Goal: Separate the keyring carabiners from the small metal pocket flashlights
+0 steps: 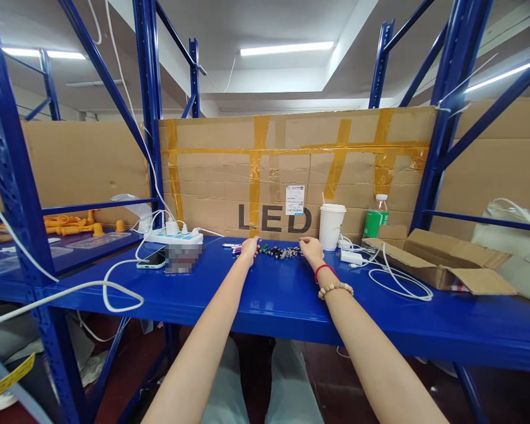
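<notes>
The left hand (248,251) and right hand (311,249) flanked a loose row of small dark, silver and green pieces (284,253) on the blue metal shelf (274,300), probably central for easy reach; fingers looked narrow; whether they gripped anything could not be told.

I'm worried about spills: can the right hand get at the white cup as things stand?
Probably yes: the right hand is close to the white cup, with nothing visible between them; whether the hand holds something is too small to tell.
</notes>
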A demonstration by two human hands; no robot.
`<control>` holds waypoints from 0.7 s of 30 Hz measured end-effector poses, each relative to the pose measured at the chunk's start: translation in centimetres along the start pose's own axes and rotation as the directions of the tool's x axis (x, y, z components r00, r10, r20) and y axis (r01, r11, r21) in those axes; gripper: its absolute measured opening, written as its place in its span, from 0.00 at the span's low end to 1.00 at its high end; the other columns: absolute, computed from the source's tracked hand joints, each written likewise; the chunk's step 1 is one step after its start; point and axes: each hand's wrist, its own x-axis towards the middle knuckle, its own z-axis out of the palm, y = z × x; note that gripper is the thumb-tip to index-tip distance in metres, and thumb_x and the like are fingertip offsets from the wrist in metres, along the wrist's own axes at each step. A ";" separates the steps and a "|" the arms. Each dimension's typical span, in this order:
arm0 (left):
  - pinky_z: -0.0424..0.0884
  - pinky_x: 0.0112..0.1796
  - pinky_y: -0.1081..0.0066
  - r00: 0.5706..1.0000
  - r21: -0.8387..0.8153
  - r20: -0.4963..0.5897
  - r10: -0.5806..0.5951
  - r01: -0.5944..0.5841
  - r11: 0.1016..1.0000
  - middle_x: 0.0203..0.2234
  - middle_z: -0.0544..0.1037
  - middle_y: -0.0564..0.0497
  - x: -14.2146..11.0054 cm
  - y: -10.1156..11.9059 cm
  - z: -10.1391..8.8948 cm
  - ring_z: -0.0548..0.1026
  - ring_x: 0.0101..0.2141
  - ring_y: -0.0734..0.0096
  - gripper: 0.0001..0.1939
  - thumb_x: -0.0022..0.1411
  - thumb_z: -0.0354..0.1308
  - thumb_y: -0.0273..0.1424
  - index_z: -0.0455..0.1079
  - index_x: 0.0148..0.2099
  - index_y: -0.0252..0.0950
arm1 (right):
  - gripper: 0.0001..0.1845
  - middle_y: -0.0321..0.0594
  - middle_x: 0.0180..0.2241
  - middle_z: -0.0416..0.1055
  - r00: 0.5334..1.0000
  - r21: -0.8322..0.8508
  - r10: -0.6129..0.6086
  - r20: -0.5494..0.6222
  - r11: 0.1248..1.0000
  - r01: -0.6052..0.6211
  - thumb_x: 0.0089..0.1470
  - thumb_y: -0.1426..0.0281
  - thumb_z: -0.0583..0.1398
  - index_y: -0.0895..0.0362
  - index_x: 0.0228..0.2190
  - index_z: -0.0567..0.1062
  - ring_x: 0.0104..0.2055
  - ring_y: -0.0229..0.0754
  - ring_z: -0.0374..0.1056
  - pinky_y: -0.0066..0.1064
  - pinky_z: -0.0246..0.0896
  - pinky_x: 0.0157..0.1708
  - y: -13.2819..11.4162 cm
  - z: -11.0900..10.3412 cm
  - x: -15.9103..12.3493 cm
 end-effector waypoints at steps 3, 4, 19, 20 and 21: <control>0.51 0.16 0.80 0.993 -0.018 0.090 0.075 -0.074 0.997 0.18 0.64 0.57 -0.6 0.1 0.2 0.56 0.15 0.84 0.11 0.58 0.50 0.35 0.69 0.36 0.33 | 0.18 0.41 0.38 0.73 0.991 0.085 -0.102 0.091 0.992 0.094 0.51 0.62 0.53 0.54 0.39 0.75 0.34 0.40 0.70 0.27 0.63 0.29 -1.6 0.3 -0.9; 0.51 0.16 0.80 0.984 -0.028 0.136 0.113 -0.110 0.994 0.19 0.64 0.57 -0.7 0.1 0.3 0.56 0.15 0.85 0.11 0.58 0.51 0.36 0.69 0.36 0.34 | 0.18 0.39 0.36 0.74 0.980 0.123 -0.144 0.135 0.984 0.128 0.51 0.59 0.52 0.54 0.38 0.75 0.31 0.37 0.70 0.24 0.63 0.26 -2.1 0.4 -1.3; 0.41 0.16 0.79 0.856 -0.074 0.467 0.220 -0.210 0.975 0.15 0.55 0.60 -1.3 -0.1 0.4 0.47 0.13 0.87 0.19 0.54 0.53 0.47 0.67 0.33 0.34 | 0.18 0.36 0.21 0.69 0.896 0.593 -0.374 0.240 0.787 0.170 0.41 0.59 0.60 0.62 0.28 0.77 0.21 0.30 0.59 0.20 0.53 0.18 -4.3 1.0 -2.7; 0.41 0.16 0.79 0.855 -0.062 0.474 0.209 -0.204 0.977 0.14 0.54 0.61 -1.2 -0.1 0.4 0.46 0.13 0.87 0.20 0.54 0.52 0.48 0.67 0.34 0.34 | 0.18 0.36 0.21 0.69 0.893 0.595 -0.379 0.242 0.785 0.172 0.42 0.59 0.60 0.62 0.28 0.77 0.21 0.30 0.58 0.20 0.53 0.18 -4.3 1.0 -2.7; 0.40 0.16 0.79 0.852 -0.055 0.484 0.198 -0.196 0.979 0.14 0.53 0.61 -1.2 -0.1 0.4 0.46 0.13 0.87 0.22 0.54 0.51 0.49 0.67 0.34 0.34 | 0.18 0.35 0.20 0.68 0.889 0.597 -0.389 0.242 0.782 0.179 0.42 0.59 0.59 0.62 0.29 0.77 0.20 0.30 0.58 0.20 0.53 0.18 -4.3 1.0 -2.6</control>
